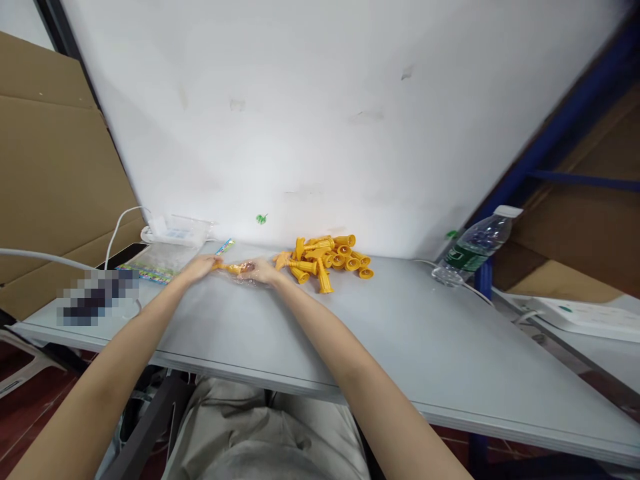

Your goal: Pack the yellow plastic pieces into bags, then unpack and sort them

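A yellow plastic toy hammer [231, 269] lies low over the table inside a clear plastic bag [245, 281]. My left hand [200, 267] is closed on the bag's left end, beside a colourful printed strip [225, 247]. At the other end my right hand [261, 271] wraps round the hammer through the film; its fingertips are partly hidden. Just right of that hand is a heap of yellow toy hammers [324, 257], piled loosely with several hollow handle ends facing me.
Flat clear bags with a printed strip [150, 273] lie at the left, near a white power strip [175, 232] and cables. A cardboard box [50, 173] stands left. A water bottle [473, 247] leans at the right by a blue frame [500, 200]. A white wall [320, 133] backs the table [400, 347].
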`<state>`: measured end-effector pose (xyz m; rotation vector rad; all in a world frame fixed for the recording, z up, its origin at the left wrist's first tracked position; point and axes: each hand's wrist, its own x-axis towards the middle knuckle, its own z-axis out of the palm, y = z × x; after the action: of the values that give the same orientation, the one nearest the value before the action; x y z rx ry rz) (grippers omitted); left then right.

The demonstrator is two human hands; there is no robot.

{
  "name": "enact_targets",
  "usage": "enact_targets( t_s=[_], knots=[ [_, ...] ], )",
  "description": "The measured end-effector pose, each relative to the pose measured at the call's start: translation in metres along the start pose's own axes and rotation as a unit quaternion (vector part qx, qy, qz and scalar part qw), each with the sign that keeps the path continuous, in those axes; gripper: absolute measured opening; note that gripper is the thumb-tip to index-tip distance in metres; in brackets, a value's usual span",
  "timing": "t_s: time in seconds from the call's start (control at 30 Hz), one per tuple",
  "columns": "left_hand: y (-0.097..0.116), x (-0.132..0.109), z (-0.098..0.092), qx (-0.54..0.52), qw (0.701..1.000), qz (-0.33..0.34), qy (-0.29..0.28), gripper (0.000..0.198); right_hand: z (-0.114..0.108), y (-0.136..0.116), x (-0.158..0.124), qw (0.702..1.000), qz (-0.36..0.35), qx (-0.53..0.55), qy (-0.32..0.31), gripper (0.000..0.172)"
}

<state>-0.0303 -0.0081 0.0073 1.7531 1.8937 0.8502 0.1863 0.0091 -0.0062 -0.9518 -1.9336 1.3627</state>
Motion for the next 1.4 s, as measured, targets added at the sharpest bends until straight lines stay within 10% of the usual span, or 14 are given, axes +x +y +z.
enact_targets(
  t_s=[0.37,0.57,0.7,1.4],
  knots=[
    [0.011,-0.001,0.022,0.175,0.982,0.053,-0.046,0.038,-0.013,-0.021,-0.021,0.991,0.012,-0.136,0.014,0.024],
    [0.023,-0.004,0.020,0.237,0.971,0.006,-0.043,0.030,-0.062,-0.023,-0.059,0.867,0.015,-0.435,0.244,0.029],
    [0.029,-0.004,0.026,0.241,0.970,-0.025,-0.013,0.030,-0.079,-0.022,-0.082,0.813,0.075,-0.537,0.214,0.028],
    [0.013,0.010,0.051,0.240,0.966,0.040,-0.087,0.050,-0.093,-0.024,-0.120,0.804,0.186,-0.503,0.257,0.030]
  ],
)
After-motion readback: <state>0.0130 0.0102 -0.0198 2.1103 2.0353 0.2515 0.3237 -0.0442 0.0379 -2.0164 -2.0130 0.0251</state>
